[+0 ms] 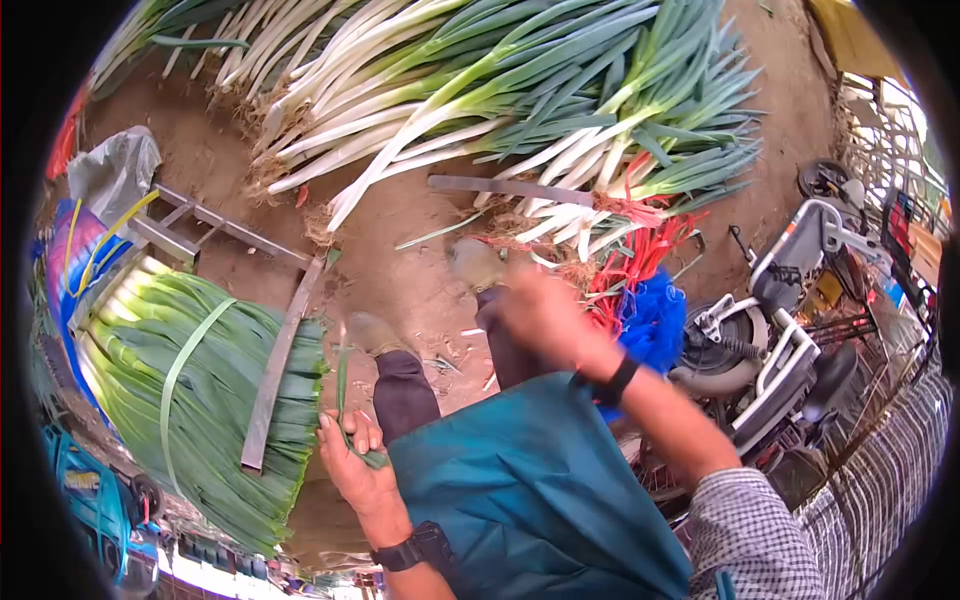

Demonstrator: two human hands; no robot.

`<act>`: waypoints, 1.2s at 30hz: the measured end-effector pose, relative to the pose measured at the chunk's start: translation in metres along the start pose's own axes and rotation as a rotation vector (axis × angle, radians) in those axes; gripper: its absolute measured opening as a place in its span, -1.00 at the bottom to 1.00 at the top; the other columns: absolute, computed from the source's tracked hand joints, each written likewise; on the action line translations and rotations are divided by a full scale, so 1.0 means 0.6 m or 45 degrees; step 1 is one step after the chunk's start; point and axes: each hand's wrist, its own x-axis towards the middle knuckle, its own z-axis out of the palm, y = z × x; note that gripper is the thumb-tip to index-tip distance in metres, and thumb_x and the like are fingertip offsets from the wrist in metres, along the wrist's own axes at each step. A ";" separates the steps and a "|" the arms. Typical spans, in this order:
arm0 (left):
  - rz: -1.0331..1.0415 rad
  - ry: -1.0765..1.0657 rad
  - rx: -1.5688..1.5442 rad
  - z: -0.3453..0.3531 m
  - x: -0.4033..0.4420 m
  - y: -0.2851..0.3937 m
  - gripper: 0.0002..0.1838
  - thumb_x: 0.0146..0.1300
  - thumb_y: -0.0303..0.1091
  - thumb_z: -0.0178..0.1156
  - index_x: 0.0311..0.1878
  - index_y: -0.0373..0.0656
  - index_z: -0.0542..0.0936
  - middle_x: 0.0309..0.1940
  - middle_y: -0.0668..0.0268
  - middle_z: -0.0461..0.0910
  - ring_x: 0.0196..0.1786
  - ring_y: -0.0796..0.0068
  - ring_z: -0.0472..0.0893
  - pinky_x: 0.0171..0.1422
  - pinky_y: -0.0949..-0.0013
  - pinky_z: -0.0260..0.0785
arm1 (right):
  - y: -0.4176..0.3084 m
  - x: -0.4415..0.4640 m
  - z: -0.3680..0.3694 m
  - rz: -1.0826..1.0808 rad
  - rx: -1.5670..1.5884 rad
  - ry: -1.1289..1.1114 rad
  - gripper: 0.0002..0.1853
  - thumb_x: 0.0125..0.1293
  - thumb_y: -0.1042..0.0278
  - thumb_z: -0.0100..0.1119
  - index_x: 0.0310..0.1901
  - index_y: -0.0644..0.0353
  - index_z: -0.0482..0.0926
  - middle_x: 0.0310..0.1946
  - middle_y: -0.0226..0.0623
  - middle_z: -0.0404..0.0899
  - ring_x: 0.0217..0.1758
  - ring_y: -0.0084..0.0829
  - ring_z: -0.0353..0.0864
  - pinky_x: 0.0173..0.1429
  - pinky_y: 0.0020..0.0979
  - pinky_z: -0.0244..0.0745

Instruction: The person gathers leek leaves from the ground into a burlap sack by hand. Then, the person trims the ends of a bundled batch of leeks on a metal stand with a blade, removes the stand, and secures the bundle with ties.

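My left hand (355, 470) is low, left of my lap, with its fingers curled round a green leek leaf (342, 385) that sticks up above it. My right hand (545, 315) is over my right foot, smeared by motion; its fingers and anything in them cannot be made out. Beside my left hand lies a big bundle of leeks (215, 370) with a pale green band round it, in a metal frame (285, 360). Loose leeks (430, 110) with roots are spread on the ground ahead. Red plastic ties (655, 260) lie just right of my right hand.
A long flat dark strip (510, 188) lies across the leeks. Blue netting (650, 320) is beside the red ties. A wheeled vehicle (770, 320) with a grey frame stands at the right. A teal apron (530, 480) covers my lap. A grey plastic bag (115, 165) lies behind the metal frame.
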 end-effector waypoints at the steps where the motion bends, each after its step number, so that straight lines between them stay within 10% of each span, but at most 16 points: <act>1: -0.037 0.008 0.103 -0.004 0.004 -0.011 -0.80 0.46 -0.18 0.11 -0.13 -0.11 0.44 -0.48 0.45 0.34 -0.57 0.64 0.27 -0.50 0.52 0.22 | 0.148 0.032 0.035 -0.087 -0.126 0.459 -0.76 0.12 0.47 0.14 -0.13 0.20 0.59 -0.31 -0.11 0.60 -0.26 -0.06 0.60 -0.19 -0.09 0.50; 3: -0.024 0.089 0.323 -0.032 0.001 -0.010 -0.81 0.49 -0.21 0.07 -0.10 -0.13 0.46 -0.49 0.41 0.37 -0.55 0.64 0.28 -0.47 0.49 0.21 | 0.322 0.085 -0.010 -0.214 -0.868 0.737 -0.70 0.12 0.31 0.20 -0.10 0.20 0.58 -0.38 -0.15 0.59 -0.30 -0.13 0.59 -0.18 -0.11 0.49; 7: -0.024 0.064 -0.041 -0.037 -0.005 -0.016 -0.80 0.52 -0.22 0.00 -0.09 -0.13 0.49 -0.48 0.37 0.41 -0.56 0.64 0.29 -0.40 0.41 0.24 | 0.523 0.150 -0.102 -0.272 -1.180 0.058 -0.52 0.11 -0.33 0.31 -0.13 -0.15 0.74 -0.58 -0.20 0.64 -0.61 -0.22 0.61 -0.53 -0.15 0.44; 9: 0.008 0.014 -0.110 -0.041 -0.005 -0.024 -0.81 0.52 -0.21 0.00 -0.08 -0.13 0.48 -0.47 0.36 0.42 -0.56 0.64 0.30 -0.39 0.42 0.23 | 0.549 0.125 -0.078 -0.115 -1.511 0.007 -0.43 0.22 0.03 0.04 0.15 0.28 0.45 -0.10 -0.02 0.58 -0.05 -0.08 0.53 0.01 -0.02 0.32; 15: 0.024 0.011 -0.169 -0.047 -0.008 -0.017 -0.82 0.51 -0.21 0.03 -0.11 -0.11 0.47 -0.44 0.35 0.42 -0.56 0.63 0.32 -0.40 0.45 0.24 | 0.437 0.103 -0.102 0.014 -0.842 0.058 -0.80 0.32 0.35 0.09 -0.45 0.22 0.45 -0.49 0.03 0.52 -0.36 0.07 0.55 -0.31 0.00 0.36; 17: -0.006 0.023 -0.126 -0.052 -0.015 -0.023 -0.82 0.50 -0.20 0.04 -0.12 -0.10 0.47 -0.44 0.36 0.41 -0.55 0.63 0.32 -0.39 0.46 0.24 | 0.334 0.067 -0.145 0.012 -0.584 -0.023 -0.92 0.16 0.50 0.15 -0.44 0.24 0.46 -0.58 0.05 0.48 -0.43 0.10 0.53 -0.35 -0.06 0.36; 19: -0.005 0.031 -0.092 -0.053 -0.008 -0.023 -0.83 0.50 -0.21 0.05 -0.11 -0.10 0.46 -0.45 0.37 0.41 -0.55 0.63 0.31 -0.40 0.46 0.24 | 0.263 0.020 -0.188 -0.021 -0.475 -0.084 -0.86 0.04 0.56 0.23 -0.43 0.27 0.42 -0.65 -0.28 0.34 -0.57 -0.47 0.30 -0.46 -0.40 0.26; 20: 0.018 -0.003 -0.085 -0.048 -0.005 -0.020 -0.83 0.49 -0.23 0.06 -0.11 -0.12 0.48 -0.46 0.38 0.40 -0.55 0.65 0.31 -0.41 0.45 0.25 | 0.182 0.001 -0.225 0.106 -0.468 -0.229 -0.79 0.04 0.41 0.31 -0.38 0.30 0.47 -0.61 -0.02 0.43 -0.58 -0.07 0.41 -0.41 -0.17 0.37; 23: 0.071 -0.040 -0.131 -0.059 0.013 -0.040 -0.82 0.49 -0.25 0.06 -0.13 -0.17 0.53 -0.45 0.39 0.43 -0.55 0.67 0.34 -0.47 0.48 0.27 | -0.024 -0.052 -0.306 -0.021 -0.351 -0.368 -0.71 0.06 0.35 0.37 -0.23 0.26 0.51 -0.57 -0.07 0.48 -0.52 -0.02 0.44 -0.36 -0.17 0.39; 30: 0.120 -0.043 -0.082 -0.099 0.023 -0.055 -0.79 0.44 -0.22 0.13 -0.26 -0.15 0.57 -0.56 0.46 0.39 -0.66 0.73 0.26 -0.59 0.56 0.18 | -0.455 -0.107 -0.288 -0.688 -1.554 -0.190 -0.90 0.26 0.37 0.12 -0.20 0.08 0.55 -0.41 -0.26 0.54 -0.21 -0.19 0.60 -0.09 -0.21 0.38; 36: 0.283 -0.052 0.041 -0.116 0.060 -0.096 -0.78 0.41 -0.21 0.14 -0.31 -0.11 0.62 -0.67 0.55 0.37 -0.67 0.75 0.28 -0.61 0.56 0.13 | -0.635 -0.154 -0.172 -1.089 -1.898 -0.182 -0.95 0.16 0.39 0.09 -0.33 0.10 0.49 -0.48 -0.35 0.48 -0.32 -0.39 0.55 -0.19 -0.33 0.31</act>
